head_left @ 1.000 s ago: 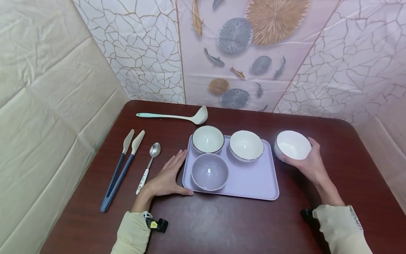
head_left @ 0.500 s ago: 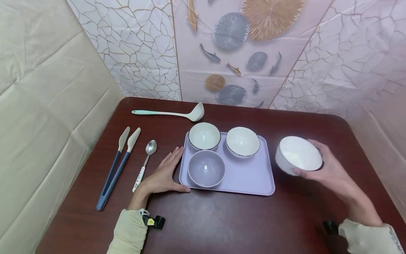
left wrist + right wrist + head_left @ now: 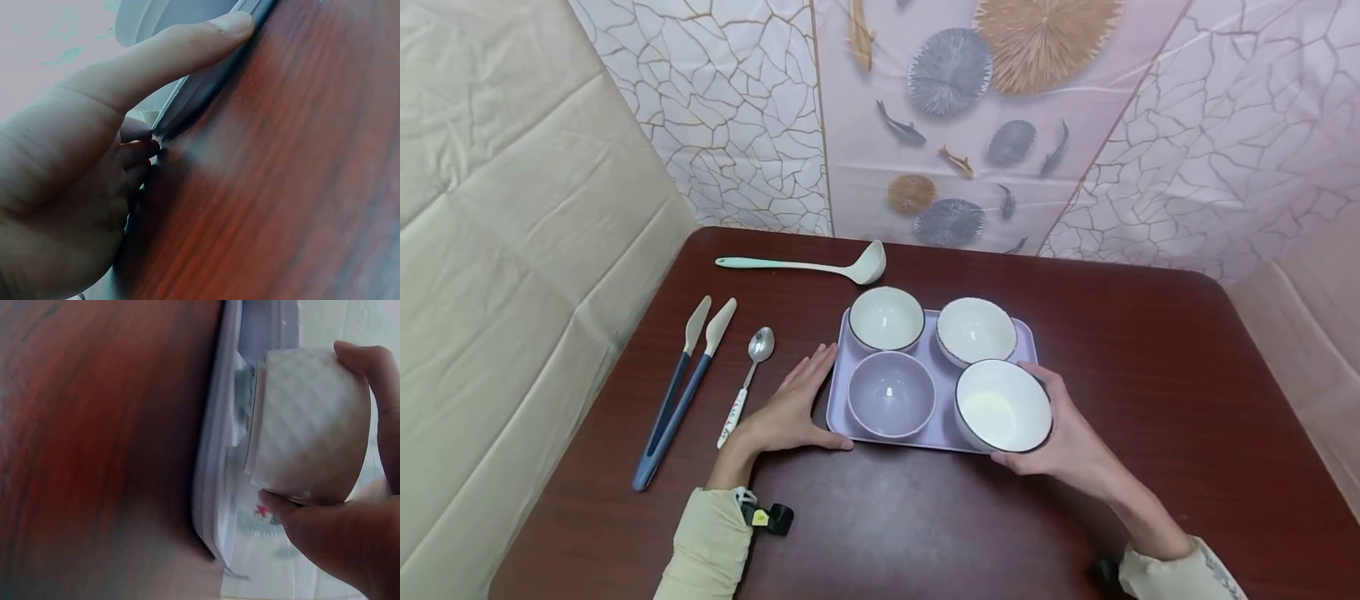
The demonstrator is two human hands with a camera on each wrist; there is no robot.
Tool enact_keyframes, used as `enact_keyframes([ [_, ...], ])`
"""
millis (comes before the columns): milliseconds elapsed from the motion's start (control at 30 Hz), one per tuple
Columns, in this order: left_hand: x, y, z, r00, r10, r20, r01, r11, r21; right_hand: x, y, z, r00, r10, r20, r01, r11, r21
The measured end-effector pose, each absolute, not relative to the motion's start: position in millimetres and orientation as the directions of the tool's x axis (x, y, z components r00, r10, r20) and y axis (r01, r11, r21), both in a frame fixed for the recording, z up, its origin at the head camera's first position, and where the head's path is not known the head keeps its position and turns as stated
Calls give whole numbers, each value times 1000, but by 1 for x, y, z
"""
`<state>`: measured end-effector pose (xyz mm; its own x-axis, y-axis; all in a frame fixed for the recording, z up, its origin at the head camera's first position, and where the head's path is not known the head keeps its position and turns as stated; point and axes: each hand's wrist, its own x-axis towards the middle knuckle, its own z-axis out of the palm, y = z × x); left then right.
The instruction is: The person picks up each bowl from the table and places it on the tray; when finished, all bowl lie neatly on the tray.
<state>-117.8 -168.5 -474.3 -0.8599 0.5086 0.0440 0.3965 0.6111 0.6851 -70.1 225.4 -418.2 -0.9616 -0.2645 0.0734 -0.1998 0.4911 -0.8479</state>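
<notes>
My right hand (image 3: 1063, 433) grips a white bowl (image 3: 1003, 408) with a dark rim by its right side, thumb at the front. This bowl is over the front right corner of the lilac tray (image 3: 943, 446); whether its foot touches the tray I cannot tell. In the right wrist view its outer wall (image 3: 312, 419) has a diamond texture. My left hand (image 3: 790, 417) rests against the tray's left edge, fingers extended and thumb along the front edge. On the tray stand a purple bowl (image 3: 891, 396) at front left, a white bowl (image 3: 887, 321) behind it and another white bowl (image 3: 976, 329) at back right.
Left of the tray lie a metal spoon (image 3: 748, 379) with a patterned white handle and blue-handled tongs (image 3: 677, 408) with pale tips. Behind the tray lies a ladle (image 3: 820, 267) with a mint handle. The dark wooden table (image 3: 1150, 350) meets draped walls at the back and sides.
My right hand has carried the white bowl from the right of the tray leftward, over its front right corner. The left hand has stayed at the tray's edge.
</notes>
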Motion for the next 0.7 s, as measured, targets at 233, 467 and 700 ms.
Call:
enact_keyframes([
  [233,-118,-165,-474,-856,515,44,404,613,679,-70,214,-427,-971,-222,89,-192,499,-845],
  [467,-117,-165,-473,-857,513,45,403,613,680,-72,209,-429,-970,-207,125,-220,547,-807],
  [700,-116,-165,-473,-858,513,36,397,617,680,-72,211,-434,-973,-195,125,-215,557,-802],
])
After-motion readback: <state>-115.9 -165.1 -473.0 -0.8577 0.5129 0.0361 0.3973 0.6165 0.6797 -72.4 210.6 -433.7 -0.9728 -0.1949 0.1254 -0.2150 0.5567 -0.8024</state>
